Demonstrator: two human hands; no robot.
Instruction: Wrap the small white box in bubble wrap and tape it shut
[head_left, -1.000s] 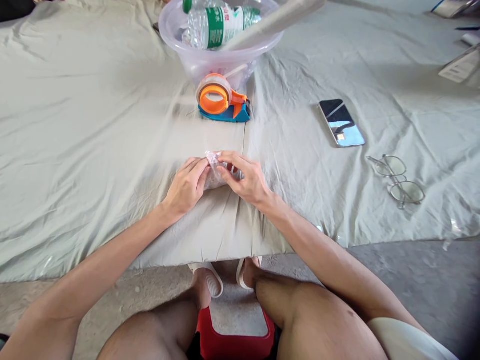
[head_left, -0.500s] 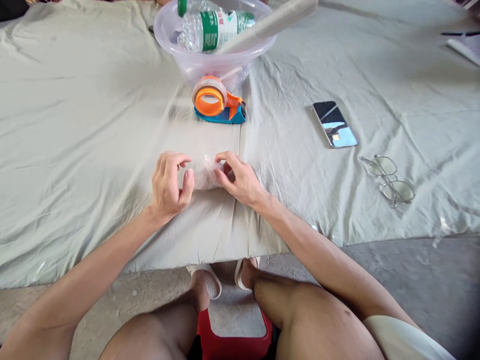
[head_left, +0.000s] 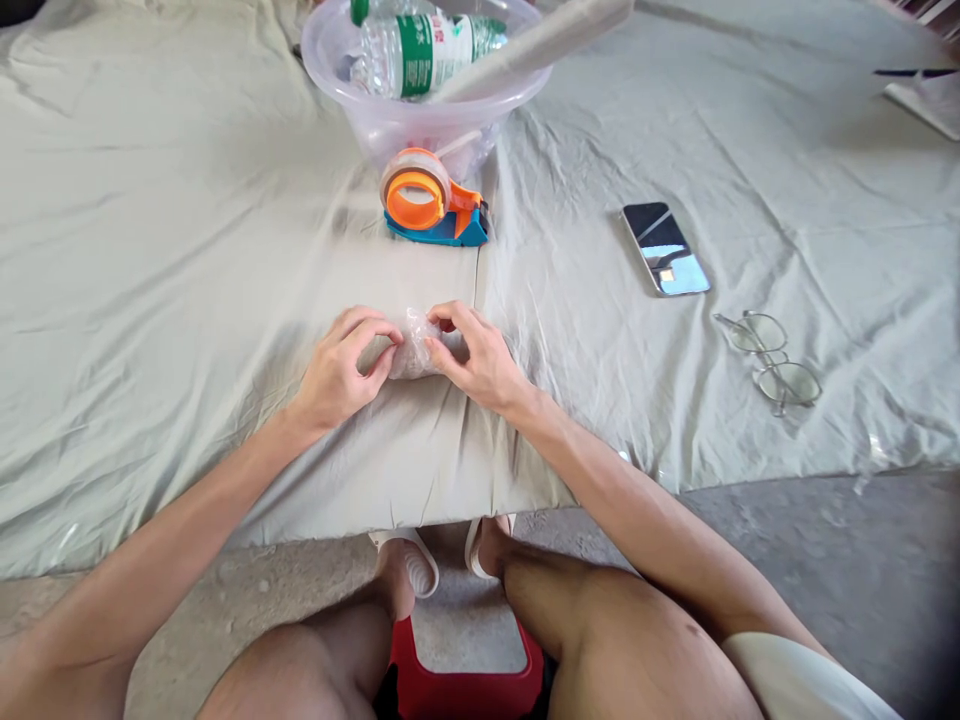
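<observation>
A small bundle of clear, crinkled plastic wrap [head_left: 414,350] lies on the cloth-covered table between my hands; what is inside it I cannot make out. My left hand [head_left: 351,362] pinches its left end, thumb and forefinger brought together. At the other end, my right hand [head_left: 480,355] grips the plastic between thumb and fingers. Beyond the bundle stands a blue and orange tape dispenser [head_left: 457,228] with a roll of clear tape on it.
Behind the dispenser is a translucent basin [head_left: 360,105] holding plastic bottles [head_left: 420,55] and a long pale roll [head_left: 536,50]. To the right lie a phone [head_left: 665,250] and eyeglasses [head_left: 772,362]. The table's near edge is just above my knees, by a red stool [head_left: 465,690].
My left hand has moved right and closed its thumb and forefinger on the plastic bundle's left end. My right hand stays on the other end.
</observation>
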